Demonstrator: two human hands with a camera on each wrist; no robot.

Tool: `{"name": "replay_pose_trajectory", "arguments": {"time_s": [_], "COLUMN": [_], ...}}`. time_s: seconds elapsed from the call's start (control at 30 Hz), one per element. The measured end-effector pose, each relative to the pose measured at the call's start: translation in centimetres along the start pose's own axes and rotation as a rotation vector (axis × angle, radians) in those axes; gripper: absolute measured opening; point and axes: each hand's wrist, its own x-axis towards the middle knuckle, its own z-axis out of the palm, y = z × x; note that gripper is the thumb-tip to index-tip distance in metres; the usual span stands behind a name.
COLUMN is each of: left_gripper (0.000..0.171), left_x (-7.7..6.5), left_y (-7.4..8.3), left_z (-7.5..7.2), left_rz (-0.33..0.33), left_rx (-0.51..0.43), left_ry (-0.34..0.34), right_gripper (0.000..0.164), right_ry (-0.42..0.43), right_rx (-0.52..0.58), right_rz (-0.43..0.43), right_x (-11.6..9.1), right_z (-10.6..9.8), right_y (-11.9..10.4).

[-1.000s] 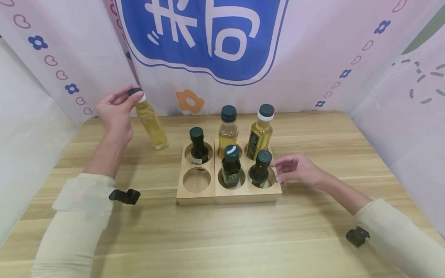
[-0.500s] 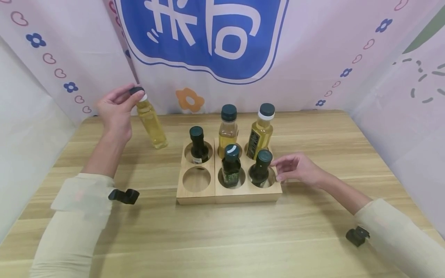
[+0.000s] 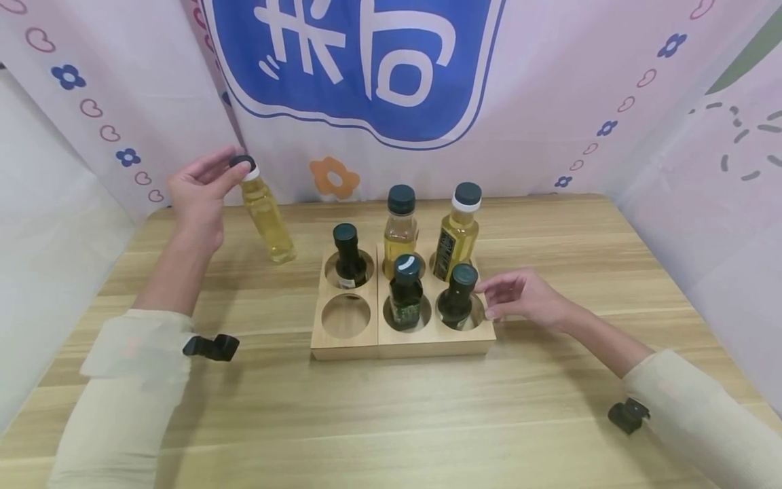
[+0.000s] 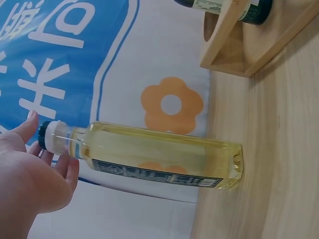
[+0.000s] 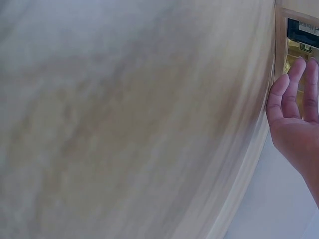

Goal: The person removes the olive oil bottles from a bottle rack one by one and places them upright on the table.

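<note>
A slim bottle of yellow oil [image 3: 269, 221] with a dark cap and white collar stands on the table at the left. My left hand [image 3: 198, 197] is at its top, thumb and fingers loosely around the cap; in the left wrist view the thumb tip is apart from the cap [image 4: 44, 135]. A wooden bottle rack [image 3: 345, 343] with round holes holds several dark-capped bottles, among them a dark green bottle [image 3: 406, 299] and a yellow oil bottle [image 3: 457, 238]. Its front-left hole has no bottle. My right hand [image 3: 528, 299] touches the rack's right end with extended fingers.
Behind the table [image 3: 403, 414] hangs a printed cloth [image 3: 537, 81] with a blue sign and an orange flower. Dark wrist cameras stick out from both sleeves, the left camera [image 3: 212, 347] and the right camera [image 3: 628, 415].
My left hand and forearm have shifted slightly left, and more of the cap shows between thumb and fingers. The bottles, the rack and my right hand look unmoved.
</note>
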Motion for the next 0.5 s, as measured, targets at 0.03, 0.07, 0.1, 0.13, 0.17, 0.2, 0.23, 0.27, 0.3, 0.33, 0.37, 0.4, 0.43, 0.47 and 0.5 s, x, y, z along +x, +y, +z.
{"name": "replay_pose_trajectory", "arguments": {"time_s": [0.03, 0.07, 0.1, 0.13, 0.17, 0.2, 0.23, 0.27, 0.3, 0.33, 0.37, 0.4, 0.43, 0.47, 0.5], "left_gripper": [0.036, 0.037, 0.038, 0.039, 0.04, 0.041, 0.041, 0.041, 0.041, 0.041, 0.04, 0.039, 0.038, 0.037, 0.036], "left_x": [-0.1, -0.2, -0.3, -0.4, -0.5, -0.7, -0.9, -1.0, -1.2, -1.3, -1.5, -1.6, -1.8, -2.1, -2.3], "left_y": [0.1, 0.3, 0.4, 0.5, 0.7, 0.8, 0.9, 1.0, 1.1, 1.2, 1.3, 1.4, 1.5, 1.6, 1.7], "left_z": [0.0, 0.0, 0.0, 0.0, 0.0, 0.1, 0.2, 0.2, 0.4, 0.5, 0.6, 0.8, 0.9, 1.1, 1.2], "left_rz": [0.003, 0.003, 0.004, 0.002, 0.003, 0.005, 0.007, 0.011, 0.019, 0.03, 0.04, 0.054, 0.065, 0.074, 0.081], "left_rx": [0.0, 0.0, 0.005, 0.004, 0.011, 0.021, 0.029, 0.038, 0.041, 0.046, 0.049, 0.054, 0.058, 0.065, 0.069], "left_ry": [-0.001, -0.002, -0.002, 0.0, 0.001, 0.001, 0.002, 0.002, 0.001, -0.001, -0.005, -0.01, -0.016, -0.024, -0.033], "right_gripper": [0.046, 0.047, 0.047, 0.047, 0.047, 0.046, 0.046, 0.046, 0.046, 0.046, 0.046, 0.046, 0.046, 0.046, 0.047], "right_ry": [0.001, 0.001, 0.0, -0.001, -0.002, -0.004, -0.005, -0.007, -0.007, -0.007, -0.006, -0.005, -0.004, -0.003, -0.004], "right_rx": [0.0, 0.001, 0.002, 0.004, 0.006, 0.007, 0.008, 0.008, 0.007, 0.006, 0.004, 0.002, 0.0, 0.0, 0.003], "right_rz": [0.003, 0.004, 0.004, 0.0, -0.003, -0.007, -0.011, -0.014, -0.017, -0.018, -0.016, -0.015, -0.013, -0.012, -0.012], "right_x": [0.0, 0.0, 0.0, 0.0, 0.0, 0.0, 0.0, 0.0, 0.0, 0.0, 0.0, 0.0, 0.0, 0.0, 0.0], "right_z": [0.0, 0.0, 0.0, 0.0, 0.0, 0.0, 0.0, 0.0, 0.0, 0.0, 0.0, 0.0, 0.0, 0.0, 0.0], "right_y": [0.0, 0.0, 0.0, 0.0, 0.0, 0.1, 0.1, 0.1, 0.1, 0.1, 0.1, 0.1, 0.1, 0.0, 0.0]}}
